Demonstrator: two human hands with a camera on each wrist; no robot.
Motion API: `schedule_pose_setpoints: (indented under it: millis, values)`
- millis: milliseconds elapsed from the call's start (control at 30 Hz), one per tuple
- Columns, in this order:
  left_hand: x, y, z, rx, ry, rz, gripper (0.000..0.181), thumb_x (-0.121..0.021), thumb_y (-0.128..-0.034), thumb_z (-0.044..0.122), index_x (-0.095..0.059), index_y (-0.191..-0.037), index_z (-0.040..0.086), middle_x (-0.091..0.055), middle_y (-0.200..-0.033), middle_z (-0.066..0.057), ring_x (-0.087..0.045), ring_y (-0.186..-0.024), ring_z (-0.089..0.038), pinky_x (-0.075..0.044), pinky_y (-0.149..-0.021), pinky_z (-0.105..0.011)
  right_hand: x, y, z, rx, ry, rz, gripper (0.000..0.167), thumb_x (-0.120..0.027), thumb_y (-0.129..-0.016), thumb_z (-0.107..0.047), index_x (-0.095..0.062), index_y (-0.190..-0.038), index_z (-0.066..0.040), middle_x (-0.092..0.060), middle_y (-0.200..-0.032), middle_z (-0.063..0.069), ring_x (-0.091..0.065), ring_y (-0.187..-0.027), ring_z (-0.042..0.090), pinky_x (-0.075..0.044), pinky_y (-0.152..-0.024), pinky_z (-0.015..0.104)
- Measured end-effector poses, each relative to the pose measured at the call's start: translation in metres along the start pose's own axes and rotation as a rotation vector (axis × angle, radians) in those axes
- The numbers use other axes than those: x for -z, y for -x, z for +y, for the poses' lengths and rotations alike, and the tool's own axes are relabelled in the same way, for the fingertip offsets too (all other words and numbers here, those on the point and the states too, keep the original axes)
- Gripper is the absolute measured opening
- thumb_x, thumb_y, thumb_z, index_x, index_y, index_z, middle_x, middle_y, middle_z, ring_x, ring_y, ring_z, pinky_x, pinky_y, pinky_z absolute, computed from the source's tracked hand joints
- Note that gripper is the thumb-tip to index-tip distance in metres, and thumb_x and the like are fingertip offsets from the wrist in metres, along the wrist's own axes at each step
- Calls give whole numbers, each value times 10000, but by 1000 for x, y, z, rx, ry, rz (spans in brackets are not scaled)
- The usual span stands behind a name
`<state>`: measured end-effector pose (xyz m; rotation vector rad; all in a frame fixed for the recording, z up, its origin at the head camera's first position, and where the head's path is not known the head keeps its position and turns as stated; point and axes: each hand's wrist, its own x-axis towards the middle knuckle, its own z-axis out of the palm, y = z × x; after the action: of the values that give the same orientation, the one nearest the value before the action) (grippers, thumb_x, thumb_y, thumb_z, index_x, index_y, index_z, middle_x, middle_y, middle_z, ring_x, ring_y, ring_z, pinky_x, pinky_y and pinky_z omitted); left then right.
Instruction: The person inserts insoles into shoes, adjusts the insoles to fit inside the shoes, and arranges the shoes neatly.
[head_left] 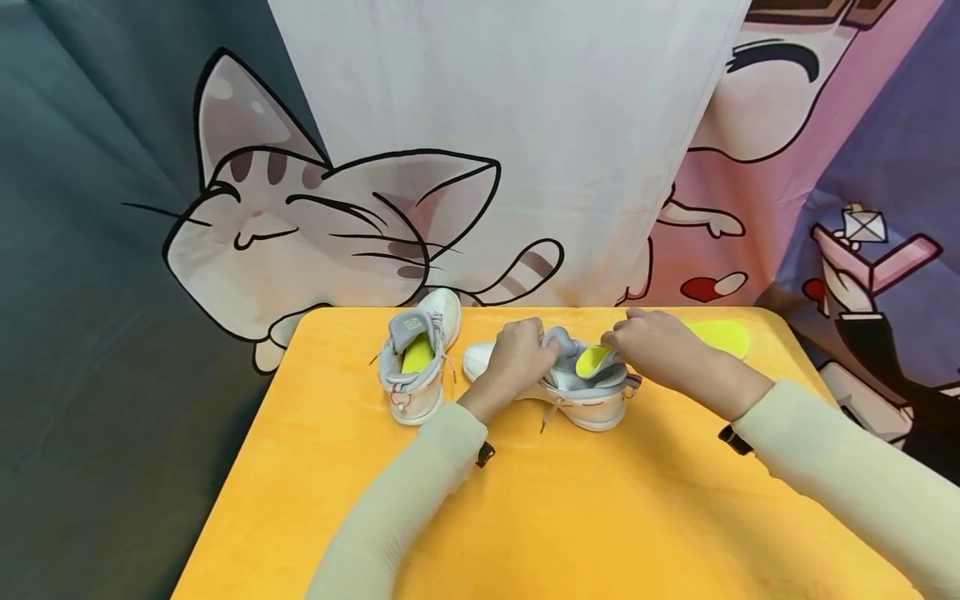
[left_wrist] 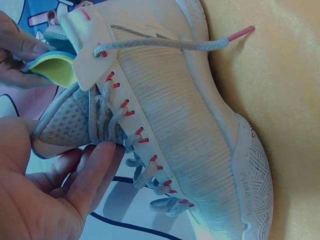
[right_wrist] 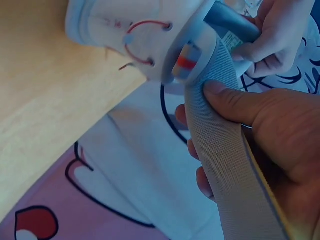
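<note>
A white-and-pale-pink sneaker [head_left: 592,410] sits on the yellow table with its toe to the left. My left hand [head_left: 519,357] pinches its grey padded tongue [left_wrist: 67,117] and holds it up at the opening. My right hand [right_wrist: 280,130] grips a long insole [right_wrist: 212,135] between thumb and fingers, grey mesh on the face seen in the right wrist view. The insole's curled yellow-green end [head_left: 592,361] is at the shoe's opening; how deep it reaches is hidden. Behind the right wrist, a rounded yellow-green end [head_left: 722,337] shows, apparently the same insole.
A matching sneaker [head_left: 416,392] stands to the left, toe toward the back, with a yellow-green insole [head_left: 417,354] inside. Loose lace ends [left_wrist: 165,45] hang from the held shoe. A cartoon-printed cloth [head_left: 525,125] hangs behind the table's [head_left: 540,517] back edge.
</note>
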<state>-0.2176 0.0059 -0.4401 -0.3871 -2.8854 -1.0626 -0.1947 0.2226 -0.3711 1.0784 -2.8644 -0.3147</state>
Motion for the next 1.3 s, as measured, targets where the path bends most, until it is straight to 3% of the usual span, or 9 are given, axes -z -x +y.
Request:
schedule_pose_setpoints:
  millis: [67,233,433,567,733,900,1100,1300]
  values:
    - [0,0,-1,14,8,-2,333,-629,-936,225,-435,-680,137,-345,-594,25,-270,-522,-108,-264,-474,-250,-2,-6,-4,4,-8,-29,207,-840,-816,-22,-797,-994,-118,-767,-884,38,-516,-704,215,-498,-622,333]
    - [0,1,-2,26,16,1,359,-636,-954,241,-423,-683,140,-322,-594,24,-257,-527,-110,-255,-481,-249,-6,-22,-11,-16,-89,-134,104,-783,-908,-110,-789,-1012,-105,-759,-866,27,-571,-743,202,-540,-691,339]
    - [1,2,-3,8,15,24,375,-633,-963,230,-410,-674,143,-313,-589,25,-255,-518,-109,-250,-472,-249,-14,-39,-22,34,-96,-140,45,-766,-923,-110,-766,-894,-75,-701,-735,32,-609,-643,140,-539,-613,273]
    - [-1,2,-4,3,25,25,366,-624,-965,221,-416,-674,142,-326,-582,22,-265,-494,-105,-250,-456,-241,-25,-47,-30,42,-45,-150,137,-749,-945,-150,-729,-842,-63,-659,-735,73,-606,-632,172,-518,-589,276]
    - [-5,3,-4,-2,25,25,376,-617,-986,258,-435,-679,142,-356,-585,18,-303,-489,-113,-271,-456,-239,-39,-50,-37,-5,26,-96,230,-817,-895,-238,-754,-948,-23,-640,-891,177,-611,-671,251,-581,-618,324]
    - [-6,4,-4,5,10,31,392,-607,-1005,289,-442,-681,142,-378,-595,14,-341,-501,-125,-293,-461,-241,-45,-49,-41,-77,0,-77,454,-875,-827,-380,-726,-1038,-7,-623,-895,159,-561,-699,279,-577,-630,370]
    - [-4,3,-4,19,4,14,383,-630,-992,287,-446,-689,141,-389,-607,12,-366,-520,-127,-304,-471,-245,-30,-41,-41,-185,-57,-181,725,-850,-788,-567,-639,-1225,-27,-640,-1039,134,-608,-883,329,-577,-753,505]
    - [0,1,-4,13,-16,1,367,-647,-984,284,-452,-709,140,-392,-619,14,-369,-532,-120,-309,-476,-242,0,-26,-28,-183,-133,-262,783,-805,-819,-594,-593,-1373,-84,-641,-1278,144,-615,-1113,376,-521,-917,578]
